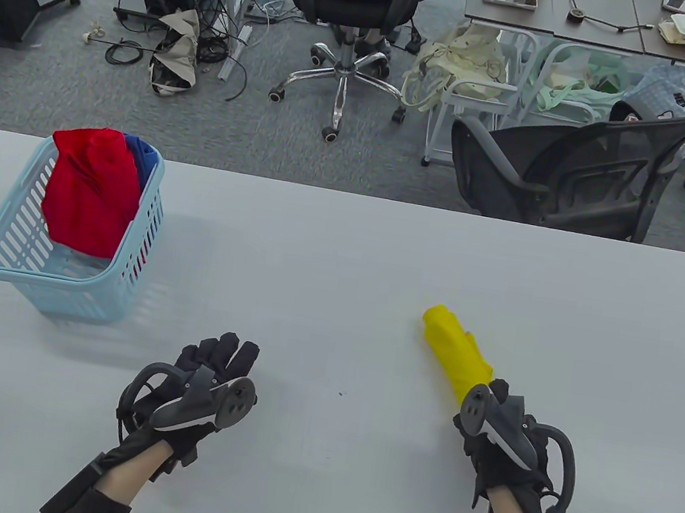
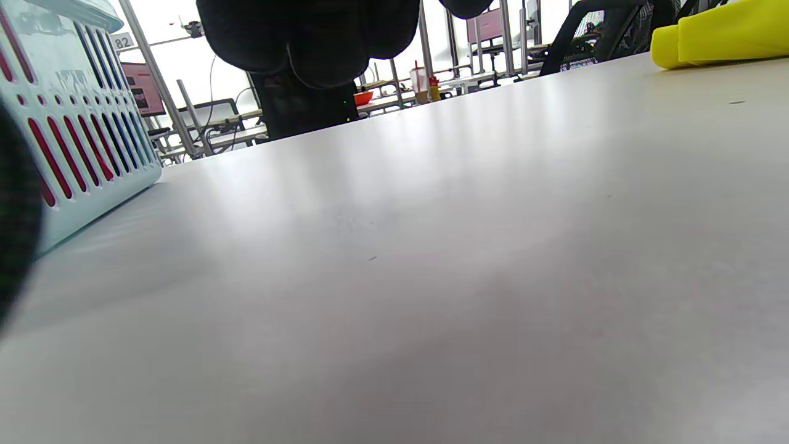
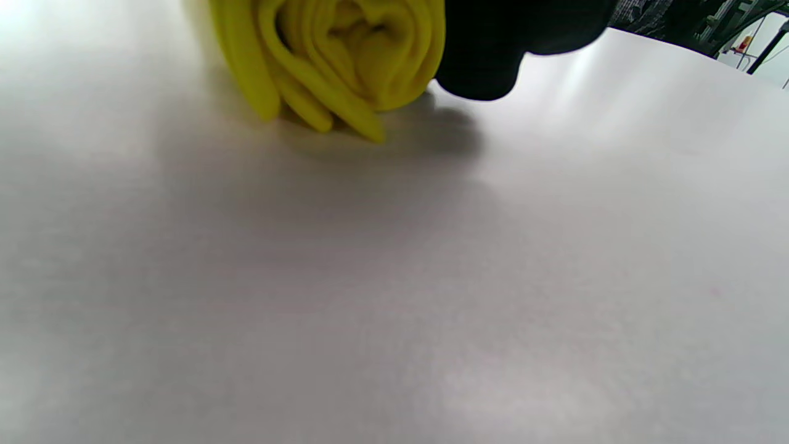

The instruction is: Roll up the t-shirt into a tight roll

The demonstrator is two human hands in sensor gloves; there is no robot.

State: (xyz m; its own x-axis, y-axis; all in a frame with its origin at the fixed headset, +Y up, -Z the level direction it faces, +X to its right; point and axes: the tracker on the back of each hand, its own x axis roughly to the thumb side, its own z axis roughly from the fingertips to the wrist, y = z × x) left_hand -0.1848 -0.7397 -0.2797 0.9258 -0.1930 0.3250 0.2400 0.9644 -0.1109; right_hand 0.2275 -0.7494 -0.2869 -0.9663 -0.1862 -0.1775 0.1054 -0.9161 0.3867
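Observation:
A yellow t-shirt (image 1: pixel 454 350), rolled into a tight tube, lies slantwise on the white table (image 1: pixel 343 250) right of centre. My right hand (image 1: pixel 492 398) covers its near end, and its fingers are hidden under the tracker. The right wrist view shows the roll's spiral end (image 3: pixel 345 55) close up, with a dark gloved finger (image 3: pixel 499 49) wrapped along its right side. My left hand (image 1: pixel 225 351) rests on the table at lower left, fingers loosely curled and holding nothing. In the left wrist view its fingers (image 2: pixel 308 37) hang at the top and the roll (image 2: pixel 721 34) lies far right.
A light blue slatted basket (image 1: pixel 12 271) stands at the table's left with a red garment (image 1: pixel 91 193) and a blue one (image 1: pixel 142 156) in it. The left wrist view shows the basket's wall (image 2: pixel 80 123) close by. Office chairs and desks stand beyond the far edge.

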